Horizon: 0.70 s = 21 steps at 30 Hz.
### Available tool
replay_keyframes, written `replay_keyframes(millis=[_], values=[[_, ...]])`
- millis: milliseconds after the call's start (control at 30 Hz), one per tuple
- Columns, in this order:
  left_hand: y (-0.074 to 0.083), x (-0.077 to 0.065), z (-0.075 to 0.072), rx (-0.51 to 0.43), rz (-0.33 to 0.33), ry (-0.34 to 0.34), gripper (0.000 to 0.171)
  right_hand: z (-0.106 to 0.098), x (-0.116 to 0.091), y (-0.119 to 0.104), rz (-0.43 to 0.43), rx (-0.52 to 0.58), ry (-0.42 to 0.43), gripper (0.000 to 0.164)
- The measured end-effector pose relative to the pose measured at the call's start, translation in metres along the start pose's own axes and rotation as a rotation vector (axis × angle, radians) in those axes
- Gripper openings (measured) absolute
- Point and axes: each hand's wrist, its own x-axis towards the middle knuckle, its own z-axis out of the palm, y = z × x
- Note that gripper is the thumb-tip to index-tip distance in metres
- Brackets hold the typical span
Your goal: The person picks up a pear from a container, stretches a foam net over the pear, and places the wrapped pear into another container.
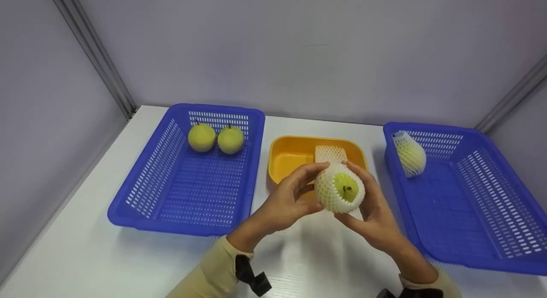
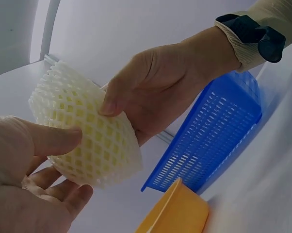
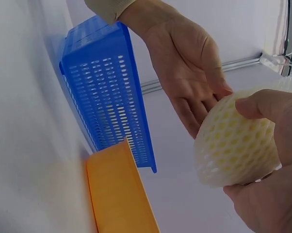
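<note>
A yellow-green pear (image 1: 347,186) wrapped in a white foam net sleeve (image 1: 329,194) is held up between both hands, in front of an orange bin. My left hand (image 1: 285,200) grips it from the left, thumb and fingers curved on the net. From the other side my right hand (image 1: 376,216) grips it too, its thumb pressed on the mesh in the left wrist view. The pear's end with a dark spot shows through the sleeve's opening in the head view. Both wrist views show the net (image 2: 95,141) spread round the fruit.
The orange bin (image 1: 290,161) holds another foam net (image 1: 331,154). At left, a blue basket (image 1: 183,228) contains two bare pears (image 1: 201,137). At right, a second blue basket (image 1: 448,257) holds a netted pear (image 1: 411,156). Pale walls enclose the white table (image 1: 145,255).
</note>
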Motion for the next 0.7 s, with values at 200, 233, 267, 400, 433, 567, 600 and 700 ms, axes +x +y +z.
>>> replay_keyframes(millis=[200,233,267,400,433,567,600,700], values=[[0.0001,-0.0003,0.0022,0.015,0.012,-0.009,0.065,0.0009,-0.0002,-0.0007,-0.018,-0.042,-0.003,0.091],[0.0006,-0.0002,0.0023,0.016,0.011,-0.009,0.065,0.0010,-0.0001,-0.0011,-0.014,-0.038,-0.001,0.091],[0.0010,0.0000,0.0026,0.019,0.007,-0.009,0.065,0.0010,0.0001,-0.0014,-0.010,-0.033,0.002,0.091],[0.0026,0.0003,0.0036,0.039,-0.020,-0.005,0.065,0.0015,-0.0003,-0.0013,-0.003,-0.013,0.019,0.089],[0.0033,0.0002,0.0039,0.042,-0.028,-0.002,0.065,0.0018,-0.0006,-0.0013,0.002,-0.009,0.027,0.088],[0.0048,-0.0008,0.0046,0.020,-0.056,0.008,0.065,0.0031,-0.0020,-0.0019,0.034,0.013,0.059,0.085],[0.0050,-0.0012,0.0047,0.010,-0.061,0.011,0.065,0.0034,-0.0023,-0.0022,0.042,0.018,0.065,0.084],[0.0053,-0.0020,0.0049,-0.020,-0.072,0.014,0.065,0.0043,-0.0024,-0.0025,0.047,0.028,0.073,0.083]])
